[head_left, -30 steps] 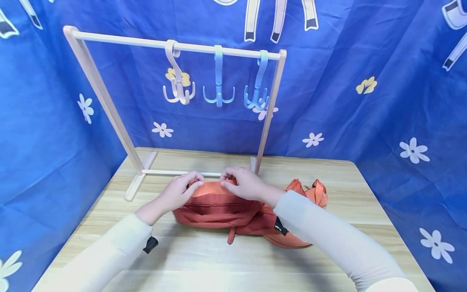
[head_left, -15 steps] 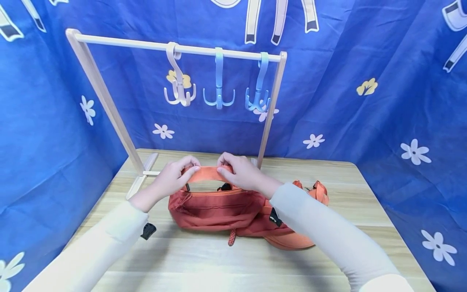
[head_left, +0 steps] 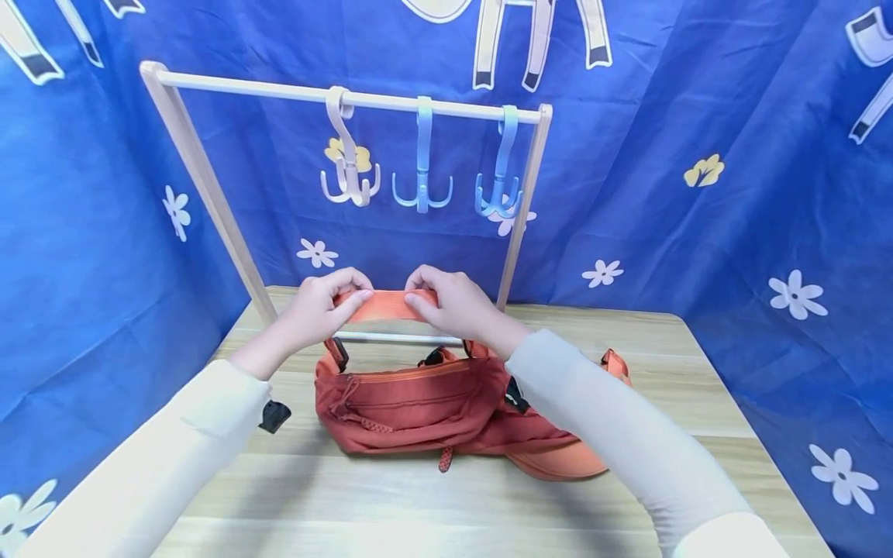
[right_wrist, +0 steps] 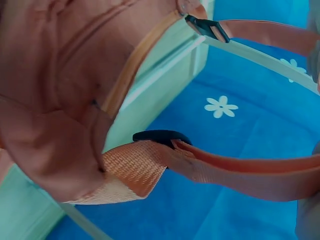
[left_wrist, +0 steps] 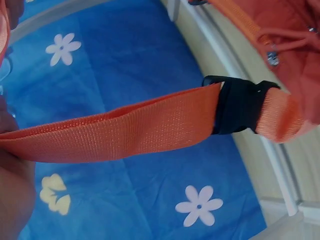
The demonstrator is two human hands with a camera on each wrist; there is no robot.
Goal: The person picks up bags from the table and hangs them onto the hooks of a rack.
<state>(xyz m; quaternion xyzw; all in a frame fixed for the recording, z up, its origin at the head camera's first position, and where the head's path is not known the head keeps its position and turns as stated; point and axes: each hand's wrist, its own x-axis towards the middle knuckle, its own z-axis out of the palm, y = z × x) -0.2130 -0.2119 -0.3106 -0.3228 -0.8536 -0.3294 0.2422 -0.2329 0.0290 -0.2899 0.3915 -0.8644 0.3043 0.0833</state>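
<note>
Now the red bag (head_left: 412, 403) seems to rest on the tabletop (head_left: 391, 504), in front of the rack (head_left: 279, 87), its long axis running left to right, zipped front facing the person; its orange strap (head_left: 387, 304) has risen well above it, so I judge the slack nearly taken up. I see the left hand (head_left: 322, 306) and right hand (head_left: 456, 306) each pinching that strap, fingers curled.

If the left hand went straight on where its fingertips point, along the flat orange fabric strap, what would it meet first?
Probably the right hand, pinching the same strap; only bare strap shows between it and the left hand in the head view, though depth is unclear.
</note>
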